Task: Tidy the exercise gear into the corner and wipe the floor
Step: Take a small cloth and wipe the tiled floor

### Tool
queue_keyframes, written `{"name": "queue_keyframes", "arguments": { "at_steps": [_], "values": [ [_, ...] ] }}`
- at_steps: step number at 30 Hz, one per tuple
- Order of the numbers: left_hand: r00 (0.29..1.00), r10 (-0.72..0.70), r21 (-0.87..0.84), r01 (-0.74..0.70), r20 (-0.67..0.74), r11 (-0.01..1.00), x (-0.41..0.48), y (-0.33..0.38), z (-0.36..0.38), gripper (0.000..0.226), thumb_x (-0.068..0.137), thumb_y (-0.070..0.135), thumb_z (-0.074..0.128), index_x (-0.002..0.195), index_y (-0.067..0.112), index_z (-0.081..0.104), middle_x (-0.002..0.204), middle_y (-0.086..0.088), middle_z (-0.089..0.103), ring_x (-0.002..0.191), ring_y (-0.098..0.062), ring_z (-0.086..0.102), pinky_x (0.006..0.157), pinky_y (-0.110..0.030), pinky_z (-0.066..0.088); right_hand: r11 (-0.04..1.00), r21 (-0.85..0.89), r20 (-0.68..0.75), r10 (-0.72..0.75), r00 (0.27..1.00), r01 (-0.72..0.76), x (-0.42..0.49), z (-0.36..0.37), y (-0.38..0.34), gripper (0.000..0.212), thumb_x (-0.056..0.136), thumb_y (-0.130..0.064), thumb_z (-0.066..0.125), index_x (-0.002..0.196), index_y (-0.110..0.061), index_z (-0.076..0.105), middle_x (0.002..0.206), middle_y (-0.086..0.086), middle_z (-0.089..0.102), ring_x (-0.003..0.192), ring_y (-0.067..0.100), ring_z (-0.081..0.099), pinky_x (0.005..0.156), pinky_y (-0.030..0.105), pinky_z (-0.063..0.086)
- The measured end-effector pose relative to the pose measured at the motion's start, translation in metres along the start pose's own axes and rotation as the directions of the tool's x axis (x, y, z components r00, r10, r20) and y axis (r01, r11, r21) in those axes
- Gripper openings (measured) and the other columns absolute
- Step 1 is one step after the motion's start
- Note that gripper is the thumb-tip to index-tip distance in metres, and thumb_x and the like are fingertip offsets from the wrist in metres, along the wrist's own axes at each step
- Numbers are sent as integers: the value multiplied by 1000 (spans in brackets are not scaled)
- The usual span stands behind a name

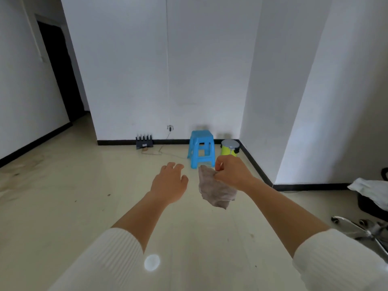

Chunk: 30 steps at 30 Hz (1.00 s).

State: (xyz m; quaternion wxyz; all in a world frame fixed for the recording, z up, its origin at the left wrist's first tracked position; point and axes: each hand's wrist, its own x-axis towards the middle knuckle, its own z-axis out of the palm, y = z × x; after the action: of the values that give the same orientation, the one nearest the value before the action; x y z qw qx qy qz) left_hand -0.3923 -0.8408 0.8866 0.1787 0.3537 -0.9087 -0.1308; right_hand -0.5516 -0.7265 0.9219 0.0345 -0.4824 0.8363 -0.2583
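My right hand is shut on a crumpled grey-brown cloth that hangs below the fist, well above the cream tiled floor. To its left, my left hand is stretched forward, palm down, fingers apart and holding nothing. Both arms wear white ribbed sleeves. No exercise gear that I can recognise shows in this view.
A blue plastic stool and a yellow-green lidded bin stand in the far corner. A black router with a cable lies by the wall. An office chair base and white cloth sit at right. A dark doorway opens at left.
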Motion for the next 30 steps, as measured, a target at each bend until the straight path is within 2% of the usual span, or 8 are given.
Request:
{"name": "queue_keyframes", "arguments": {
  "at_steps": [7,10,20,23,26,28,30],
  "values": [
    [999,-31,20,31,-29,999,164,-2,35,46,98,29,35,143,19,35,152,-3,27,137,-20,27,107,-36,33,998,39,8,-42,999,41,172,-10,55,26,79,-10,57,63,-27,44,60,-6,47,58,11,45,56,23,37],
    [997,-40,41,42,-63,998,227,-10,47,47,98,29,35,144,18,33,153,-5,25,138,-21,26,107,-37,33,998,48,7,-49,999,48,234,1,74,25,77,-9,55,61,-26,45,59,-6,48,61,13,47,58,27,39],
    [995,-15,129,29,-101,991,464,-79,98,52,98,29,35,147,17,23,157,-9,15,144,-23,15,110,-39,28,989,135,9,-55,998,53,472,50,127,21,76,-9,57,62,-23,51,62,-5,50,62,10,45,59,24,37],
    [997,9,143,2,-81,990,546,-99,111,53,99,30,34,148,17,21,157,-9,14,144,-24,16,110,-38,28,987,162,1,-24,1000,23,550,58,138,27,77,-6,56,59,-25,50,58,-7,47,60,9,43,58,22,35],
    [997,20,135,-10,-71,991,623,-109,121,53,99,30,35,148,16,20,158,-9,13,143,-24,17,110,-38,28,962,266,-8,62,998,-58,622,58,149,38,80,-3,57,51,-28,56,48,-13,47,59,10,43,62,25,37],
    [998,39,121,-32,-55,992,668,-110,131,53,99,30,35,148,16,20,158,-10,13,143,-24,18,111,-38,28,970,239,7,43,999,-43,666,59,158,27,78,-4,61,63,-25,63,57,-13,53,66,12,50,63,22,40],
    [997,61,114,-56,-38,992,708,-110,143,53,99,30,36,147,16,21,158,-9,13,143,-24,18,111,-37,28,981,194,-23,21,999,-16,707,61,169,13,76,-3,60,78,-14,66,71,-6,60,72,12,56,62,16,40]
  ]
}}
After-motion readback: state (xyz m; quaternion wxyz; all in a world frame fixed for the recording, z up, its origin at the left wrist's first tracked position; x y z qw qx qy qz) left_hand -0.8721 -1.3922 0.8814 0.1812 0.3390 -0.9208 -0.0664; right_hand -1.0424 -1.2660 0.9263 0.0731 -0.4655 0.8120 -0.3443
